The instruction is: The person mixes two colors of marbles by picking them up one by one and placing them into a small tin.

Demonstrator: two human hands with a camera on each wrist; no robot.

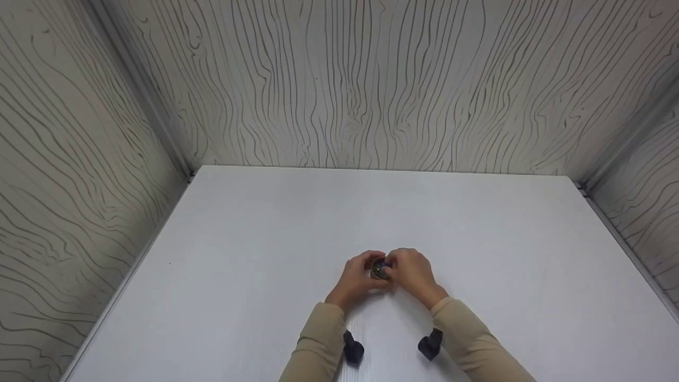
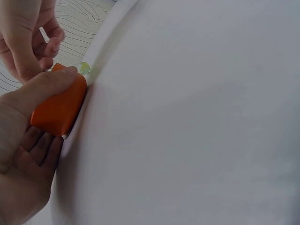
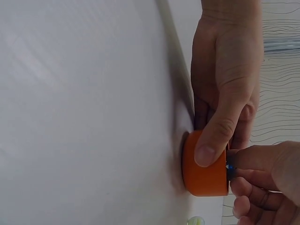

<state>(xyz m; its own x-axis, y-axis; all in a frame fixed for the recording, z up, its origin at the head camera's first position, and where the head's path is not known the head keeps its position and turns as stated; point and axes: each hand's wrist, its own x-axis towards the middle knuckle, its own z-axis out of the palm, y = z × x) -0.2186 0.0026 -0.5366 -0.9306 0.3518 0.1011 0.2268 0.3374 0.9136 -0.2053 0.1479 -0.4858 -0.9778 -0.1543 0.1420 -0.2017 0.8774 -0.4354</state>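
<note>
My left hand [image 1: 356,280] grips a small orange cup [image 3: 208,176] round its side, thumb on the near wall. The cup stands on the white table with its mouth up. Inside its rim, in the head view, are small dark, shiny things [image 1: 377,270], too small to make out. My right hand [image 1: 415,271] is over the mouth, thumb and fingers pinching a small blue glass marble [image 3: 229,168] at the rim, mostly covered by the fingers. Just beside the cup, a clear yellow-green marble [image 2: 84,68] lies on the table.
The white table [image 1: 254,228] spreads out on all sides of the hands. Panels with a wood-grain pattern [image 1: 339,85] rise behind it and at both sides. A dark wrist camera [image 1: 353,350] sits below the left sleeve, another [image 1: 430,345] below the right.
</note>
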